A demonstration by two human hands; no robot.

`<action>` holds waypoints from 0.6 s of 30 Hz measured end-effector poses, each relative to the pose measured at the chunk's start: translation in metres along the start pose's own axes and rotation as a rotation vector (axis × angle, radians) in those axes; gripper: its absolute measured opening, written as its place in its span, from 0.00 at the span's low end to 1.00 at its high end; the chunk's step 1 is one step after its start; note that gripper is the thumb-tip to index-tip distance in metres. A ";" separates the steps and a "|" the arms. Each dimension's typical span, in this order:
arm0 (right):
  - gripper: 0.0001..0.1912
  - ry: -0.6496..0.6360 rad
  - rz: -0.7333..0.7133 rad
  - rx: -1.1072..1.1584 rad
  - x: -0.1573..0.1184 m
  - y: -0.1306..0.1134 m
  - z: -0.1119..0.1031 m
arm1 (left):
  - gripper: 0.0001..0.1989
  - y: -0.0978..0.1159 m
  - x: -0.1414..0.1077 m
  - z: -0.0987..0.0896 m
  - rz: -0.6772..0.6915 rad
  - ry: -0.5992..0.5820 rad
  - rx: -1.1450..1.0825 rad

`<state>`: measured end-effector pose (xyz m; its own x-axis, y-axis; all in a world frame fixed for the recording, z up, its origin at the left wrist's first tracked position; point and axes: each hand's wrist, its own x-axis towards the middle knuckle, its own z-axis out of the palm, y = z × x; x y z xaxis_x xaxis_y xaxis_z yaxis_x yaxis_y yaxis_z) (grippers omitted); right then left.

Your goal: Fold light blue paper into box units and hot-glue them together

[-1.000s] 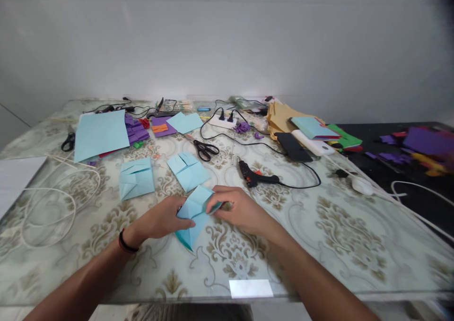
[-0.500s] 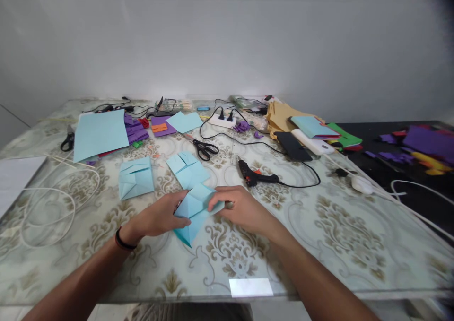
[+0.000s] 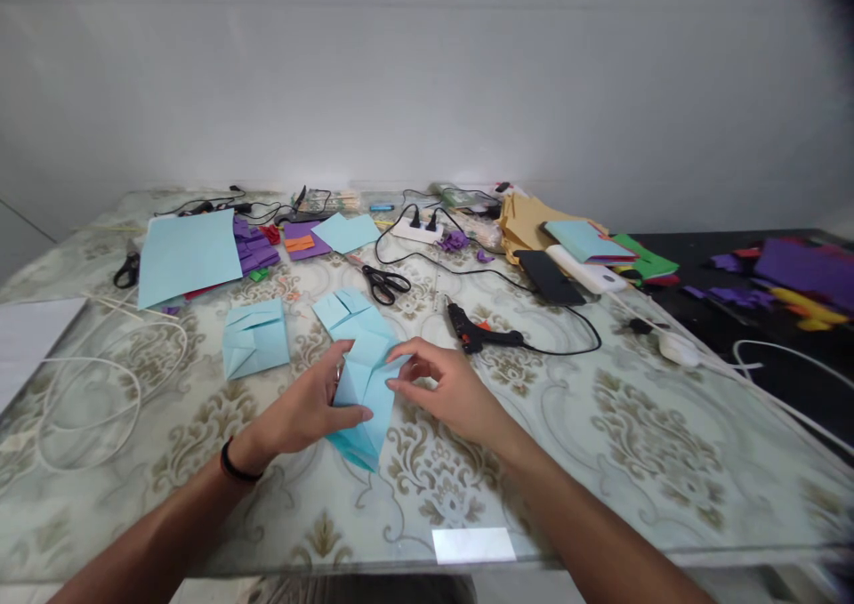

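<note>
Between my hands is a light blue sheet of folded paper (image 3: 366, 408), tilted and creased, above the patterned tabletop. My left hand (image 3: 317, 399) grips its left side, thumb on the front and fingers hidden behind. At the upper right edge, my right hand (image 3: 444, 386) pinches a flap with thumb and fingertips. Just beyond the held paper lies a second folded blue paper (image 3: 347, 310), partly overlapped in view. A third folded blue piece (image 3: 255, 342) rests to the left, apart from my hands.
Black scissors (image 3: 385, 284) and a hot glue gun (image 3: 481, 330) with its cord lie ahead. A power strip (image 3: 417, 229), a black phone (image 3: 548, 275) and stacked coloured paper (image 3: 591, 241) sit farther back. A large blue sheet (image 3: 191, 257) and white cable (image 3: 137, 390) are at left.
The held paper has turned to a more upright angle, and its flap has shifted under my right fingers. My left thumb has slid slightly right. The other things stay where they were.
</note>
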<state>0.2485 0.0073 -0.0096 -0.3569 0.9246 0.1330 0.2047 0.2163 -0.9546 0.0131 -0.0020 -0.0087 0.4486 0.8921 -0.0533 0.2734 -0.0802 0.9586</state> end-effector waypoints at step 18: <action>0.19 0.014 0.016 0.198 0.000 0.001 0.002 | 0.10 0.006 0.000 -0.001 0.092 0.069 0.377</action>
<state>0.2471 0.0068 -0.0111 -0.3423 0.9319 0.1199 0.0263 0.1371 -0.9902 0.0141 -0.0017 -0.0022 0.4314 0.9002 0.0590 0.5336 -0.3073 0.7879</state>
